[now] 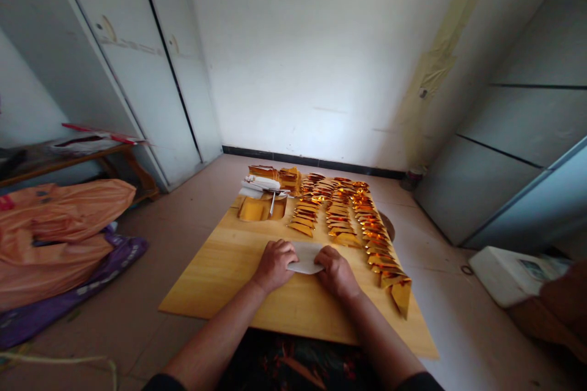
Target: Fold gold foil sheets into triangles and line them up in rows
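A pale sheet of paper (306, 258) is held low over the front half of the wooden board, bowed slightly between my hands. My left hand (276, 264) grips its left edge, fingers curled around it. On the opposite edge, my right hand (337, 270) is closed in the same way. Beyond them, several rows of folded gold foil pieces (339, 214) stand packed together on the board. At the back left lie gold foil sheets (253, 209), with white paper (260, 183) behind them.
The wooden board (206, 275) lies low in front of me. Cabinets (160, 61) stand to the left and a grey refrigerator-like unit (513, 134) to the right. Orange fabric (59, 238) and a purple bag (92, 287) are on the left; a white container (509, 275) sits on the right.
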`<state>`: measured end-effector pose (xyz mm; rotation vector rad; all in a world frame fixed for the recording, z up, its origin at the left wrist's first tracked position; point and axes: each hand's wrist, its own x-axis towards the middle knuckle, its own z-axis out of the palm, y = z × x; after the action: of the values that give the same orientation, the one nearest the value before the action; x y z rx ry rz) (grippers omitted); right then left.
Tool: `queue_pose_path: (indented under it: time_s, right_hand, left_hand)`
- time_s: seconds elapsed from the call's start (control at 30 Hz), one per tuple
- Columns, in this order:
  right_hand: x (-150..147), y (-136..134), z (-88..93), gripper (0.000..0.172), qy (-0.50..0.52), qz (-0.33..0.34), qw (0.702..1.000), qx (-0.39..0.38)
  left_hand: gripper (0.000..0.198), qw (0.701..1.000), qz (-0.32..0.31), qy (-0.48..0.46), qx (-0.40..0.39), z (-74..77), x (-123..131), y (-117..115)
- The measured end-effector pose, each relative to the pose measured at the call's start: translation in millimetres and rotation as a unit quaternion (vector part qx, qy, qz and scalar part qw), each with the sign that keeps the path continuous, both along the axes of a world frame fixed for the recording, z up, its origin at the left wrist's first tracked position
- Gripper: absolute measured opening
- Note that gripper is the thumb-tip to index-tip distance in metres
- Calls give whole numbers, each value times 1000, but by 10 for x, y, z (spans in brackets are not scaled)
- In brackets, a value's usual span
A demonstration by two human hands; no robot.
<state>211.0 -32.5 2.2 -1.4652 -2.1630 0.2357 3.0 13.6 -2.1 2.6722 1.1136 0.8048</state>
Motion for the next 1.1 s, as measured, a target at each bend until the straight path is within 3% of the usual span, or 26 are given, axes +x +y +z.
queue_pose_path:
  time_s: [0.23, 0.47, 0.77, 0.9, 1.1]
  right_hand:
    - [7, -109, 44, 23, -103, -6, 995, -9]
    - [60, -152, 43, 27, -126, 6, 992, -5]
    - [225, -257, 148, 31, -100, 47, 994, -7]
    - [236, -303, 163, 36, -88, 68, 994, -15]
    - [159, -322, 225, 29, -96, 72, 993, -15]
  left_hand:
    - [34, 997, -39, 68, -17, 141, -113, -88]
    - [44, 992, -63, 107, -38, 268, -189, -106]
    - [54, 990, -57, 117, -49, 235, -190, -91]
    - [45, 991, -47, 117, -40, 248, -152, -106]
    - [14, 990, -28, 139, -9, 284, -23, -156]
